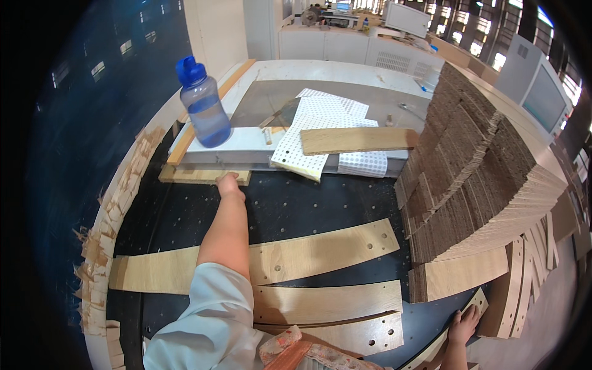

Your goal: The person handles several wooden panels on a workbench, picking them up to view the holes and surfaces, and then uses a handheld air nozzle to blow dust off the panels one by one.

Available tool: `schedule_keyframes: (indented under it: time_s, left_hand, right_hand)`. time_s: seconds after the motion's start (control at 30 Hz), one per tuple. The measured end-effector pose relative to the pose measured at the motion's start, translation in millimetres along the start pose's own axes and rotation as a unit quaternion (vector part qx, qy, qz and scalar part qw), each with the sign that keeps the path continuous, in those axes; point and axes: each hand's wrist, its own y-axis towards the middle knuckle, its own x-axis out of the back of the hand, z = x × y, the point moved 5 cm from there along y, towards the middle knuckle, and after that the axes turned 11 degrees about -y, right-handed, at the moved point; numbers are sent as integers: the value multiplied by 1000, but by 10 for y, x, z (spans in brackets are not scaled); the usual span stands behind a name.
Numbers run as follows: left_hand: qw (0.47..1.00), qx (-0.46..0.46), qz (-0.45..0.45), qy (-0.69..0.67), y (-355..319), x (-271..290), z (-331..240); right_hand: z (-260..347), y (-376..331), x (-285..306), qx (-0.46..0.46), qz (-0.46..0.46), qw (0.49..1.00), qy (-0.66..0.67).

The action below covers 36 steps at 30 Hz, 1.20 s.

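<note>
My left hand (229, 184) reaches far forward at the end of a white sleeve. Its fingers are bent around the near edge of a short wooden board (191, 176), which lies against the front of the white machine ledge; the fingertips are partly hidden. At the lower right, my right hand (464, 324) grips a narrow wooden strip with holes (477, 302), its fingers over the upper end. Beneath my left forearm a long curved wooden slat (320, 251) with drilled holes crosses the black table. Two more curved slats, an upper one (333, 302) and a lower one (357, 333), lie nearer my body.
A blue water bottle (206, 114) stands on the ledge beside white dotted sheets (320, 126) and a loose wooden piece (361, 140). A tall stack of boards (475, 166) rises at the right. Torn tape lines the left rim (98, 271). More slats (512, 290) stand by the stack.
</note>
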Motion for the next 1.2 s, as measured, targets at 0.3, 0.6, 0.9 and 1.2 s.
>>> schedule_keyframes:
  time_s: [0.3,0.6,0.9,1.2]
  left_hand:
    - [998,19,25,46,118,-9,70]
    - [998,-3,53,44,-144,-79,-36]
    - [997,-10,52,49,-141,-67,-50]
    - [998,-9,47,40,-231,-88,-80]
  right_hand:
    - [23,3,32,-9,25,1000,-1]
    - [30,-16,62,-28,35,999,-10]
    - [60,-22,88,-32,39,999,4]
    - [87,-20,120,-36,43,998,-10]
